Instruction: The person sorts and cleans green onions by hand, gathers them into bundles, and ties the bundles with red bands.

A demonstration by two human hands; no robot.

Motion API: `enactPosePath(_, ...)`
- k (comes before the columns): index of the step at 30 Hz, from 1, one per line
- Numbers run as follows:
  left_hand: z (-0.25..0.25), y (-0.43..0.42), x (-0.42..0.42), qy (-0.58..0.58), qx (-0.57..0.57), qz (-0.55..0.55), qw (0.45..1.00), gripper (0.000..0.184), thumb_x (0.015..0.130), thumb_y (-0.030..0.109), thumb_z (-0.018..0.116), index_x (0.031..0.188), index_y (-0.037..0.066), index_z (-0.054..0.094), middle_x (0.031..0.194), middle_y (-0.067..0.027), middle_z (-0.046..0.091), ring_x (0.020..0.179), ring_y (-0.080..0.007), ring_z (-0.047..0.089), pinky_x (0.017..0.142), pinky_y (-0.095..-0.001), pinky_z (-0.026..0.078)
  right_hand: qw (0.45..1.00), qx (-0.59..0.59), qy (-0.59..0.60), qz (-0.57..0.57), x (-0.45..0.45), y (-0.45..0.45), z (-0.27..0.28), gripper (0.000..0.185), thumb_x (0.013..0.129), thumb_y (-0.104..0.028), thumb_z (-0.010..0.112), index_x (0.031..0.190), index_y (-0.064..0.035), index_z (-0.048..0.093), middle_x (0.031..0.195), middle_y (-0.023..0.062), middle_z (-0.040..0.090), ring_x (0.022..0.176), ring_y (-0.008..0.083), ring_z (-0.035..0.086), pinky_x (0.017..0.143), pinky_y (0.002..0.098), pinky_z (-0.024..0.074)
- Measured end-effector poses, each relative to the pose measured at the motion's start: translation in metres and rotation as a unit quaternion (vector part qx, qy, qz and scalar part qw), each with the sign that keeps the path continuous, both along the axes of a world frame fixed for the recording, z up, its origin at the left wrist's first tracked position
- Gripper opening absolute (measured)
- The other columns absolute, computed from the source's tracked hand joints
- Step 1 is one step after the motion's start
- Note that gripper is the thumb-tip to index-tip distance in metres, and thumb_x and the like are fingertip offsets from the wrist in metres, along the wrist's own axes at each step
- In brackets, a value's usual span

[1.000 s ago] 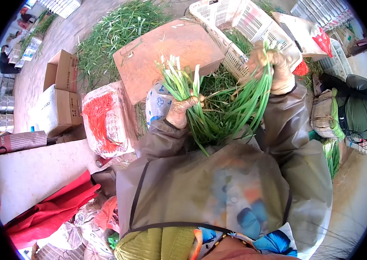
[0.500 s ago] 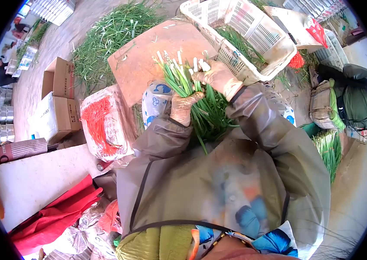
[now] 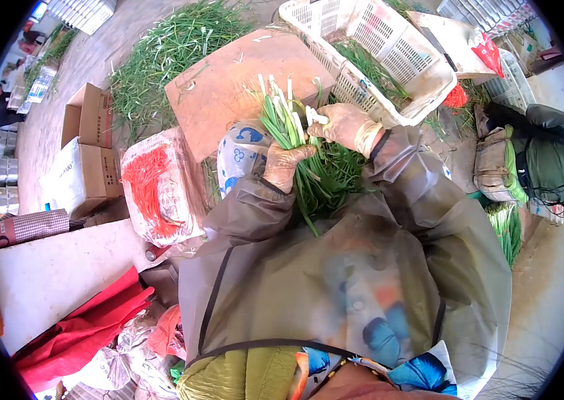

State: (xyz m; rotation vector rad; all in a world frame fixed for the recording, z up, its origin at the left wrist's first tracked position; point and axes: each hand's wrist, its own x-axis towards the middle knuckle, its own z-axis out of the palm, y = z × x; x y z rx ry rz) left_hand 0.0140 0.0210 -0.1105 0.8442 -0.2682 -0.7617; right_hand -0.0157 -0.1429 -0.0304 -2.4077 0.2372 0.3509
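A bunch of scallions (image 3: pixel 287 123), white stems upward and green leaves hanging down, is gripped by my gloved left hand (image 3: pixel 283 163). To its right my gloved right hand (image 3: pixel 345 129) pinches a few white scallion ends between thumb and fingers. Long green leaves (image 3: pixel 329 180) spread below both hands over my lap. Beyond the hands a worn brown board (image 3: pixel 229 80) lies tilted, with small scraps on it.
A white plastic crate (image 3: pixel 389 60) holding some greens stands at the upper right. Behind the board is a heap of greens (image 3: pixel 169 60). To the left, orange-red ties (image 3: pixel 152 190) lie on a packed sack beside an opened cardboard box (image 3: pixel 99 167). A scallion bundle (image 3: pixel 505 230) stands right.
My right hand has shifted slightly right and down, with the white ends in its fingers. The bunch in my left hand has moved a little to the right.
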Motion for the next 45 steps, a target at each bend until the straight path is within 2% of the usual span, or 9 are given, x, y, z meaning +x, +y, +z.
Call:
enactPosePath(4, -0.005, 0.004, -0.002, -0.026, 0.054, -0.011, 0.998, 0.04, 0.066, -0.009, 0.067, 0.104, 0.002, 0.057, 0.094, -0.0014, 0.061, 0.082, -0.0121, 0.056, 0.072, -0.0255, 0.046, 0.987, -0.143, 0.007, 0.079, -0.002, 0.0, 0.014, 0.043, 0.079, -0.041, 0.059, 0.096, -0.0016, 0.061, 0.082, 0.0189, 0.063, 0.08, 0.0343, 0.06, 0.073, 0.0412, 0.0469)
enactPosePath(12, -0.005, 0.002, -0.002, -0.075, 0.05, 0.006, 0.996, 0.038, 0.066, -0.005, 0.072, 0.101, 0.002, 0.059, 0.093, -0.0031, 0.062, 0.079, -0.0128, 0.058, 0.071, -0.0272, 0.049, 0.996, -0.038, -0.009, 0.081, -0.008, 0.002, 0.005, 0.041, 0.078, -0.034, 0.063, 0.1, -0.0002, 0.06, 0.083, 0.0153, 0.064, 0.075, 0.0274, 0.062, 0.07, 0.0339, 0.048)
enactPosePath(15, -0.006, 0.006, -0.002, -0.029, 0.024, -0.023, 0.999, 0.036, 0.066, -0.007, 0.07, 0.1, 0.001, 0.059, 0.091, -0.0036, 0.062, 0.079, -0.0131, 0.058, 0.073, -0.028, 0.05, 0.977, 0.2, 0.075, 0.021, -0.006, -0.016, 0.022, 0.025, 0.077, -0.022, 0.065, 0.089, -0.0008, 0.062, 0.072, 0.0046, 0.062, 0.058, 0.0093, 0.056, 0.053, 0.0251, 0.0459)
enactPosePath(21, 0.006, 0.01, -0.003, -0.018, 0.052, -0.01, 0.998, 0.031, 0.067, -0.006, 0.07, 0.096, -0.001, 0.059, 0.086, -0.006, 0.062, 0.077, -0.0167, 0.061, 0.072, -0.0305, 0.052, 0.839, 0.529, -0.109, -0.073, -0.034, -0.06, 0.058, 0.009, 0.076, -0.015, 0.067, 0.077, -0.0088, 0.061, 0.067, -0.0024, 0.056, 0.051, 0.0047, 0.046, 0.044, 0.0194, 0.0367)
enactPosePath(24, -0.008, 0.011, 0.003, -0.043, 0.094, 0.021, 0.994, 0.027, 0.068, -0.006, 0.068, 0.092, 0.0, 0.059, 0.083, -0.0065, 0.062, 0.076, -0.0188, 0.062, 0.07, -0.0292, 0.051, 0.949, 0.207, -0.181, -0.152, -0.033, -0.063, 0.053, 0.013, 0.08, -0.007, 0.058, 0.091, 0.0, 0.056, 0.08, 0.0036, 0.054, 0.066, 0.0112, 0.048, 0.063, 0.0224, 0.0444)
enactPosePath(27, 0.0, 0.007, 0.003, -0.023, 0.073, 0.022, 0.997, 0.025, 0.068, -0.008, 0.066, 0.091, 0.001, 0.059, 0.084, -0.0059, 0.061, 0.077, -0.0186, 0.061, 0.071, -0.0294, 0.051, 0.895, 0.389, -0.173, -0.132, -0.022, -0.065, -0.023, 0.03, 0.086, -0.02, 0.056, 0.102, 0.0039, 0.051, 0.085, 0.0073, 0.056, 0.075, 0.0169, 0.055, 0.07, 0.0256, 0.0474)
enactPosePath(32, 0.01, 0.001, -0.004, -0.063, 0.052, 0.012, 0.997, 0.036, 0.068, -0.008, 0.067, 0.101, 0.002, 0.057, 0.094, -0.0038, 0.061, 0.08, -0.0141, 0.058, 0.07, -0.0283, 0.048, 0.981, -0.161, -0.105, -0.016, -0.019, 0.016, 0.011, 0.036, 0.081, -0.04, 0.054, 0.096, -0.0072, 0.06, 0.088, 0.0157, 0.063, 0.086, 0.0334, 0.059, 0.076, 0.0415, 0.0461)
enactPosePath(42, 0.017, 0.022, -0.001, -0.017, 0.102, -0.045, 0.994, 0.027, 0.067, -0.002, 0.07, 0.091, 0.002, 0.059, 0.081, -0.0055, 0.063, 0.074, -0.0178, 0.06, 0.07, -0.0289, 0.049, 0.936, -0.227, -0.129, -0.236, -0.006, -0.061, 0.042, 0.037, 0.082, -0.023, 0.061, 0.109, 0.0015, 0.054, 0.081, 0.0136, 0.064, 0.068, 0.0168, 0.06, 0.059, 0.0263, 0.048)
enactPosePath(45, 0.015, 0.016, 0.0, 0.007, 0.081, -0.019, 0.997, 0.037, 0.068, -0.008, 0.068, 0.102, 0.002, 0.059, 0.089, -0.0026, 0.061, 0.077, -0.0132, 0.057, 0.067, -0.0265, 0.047, 0.955, 0.104, -0.161, -0.226, -0.011, -0.047, 0.004, 0.048, 0.079, -0.042, 0.061, 0.107, -0.003, 0.058, 0.088, 0.0154, 0.065, 0.082, 0.0289, 0.062, 0.076, 0.0367, 0.0473)
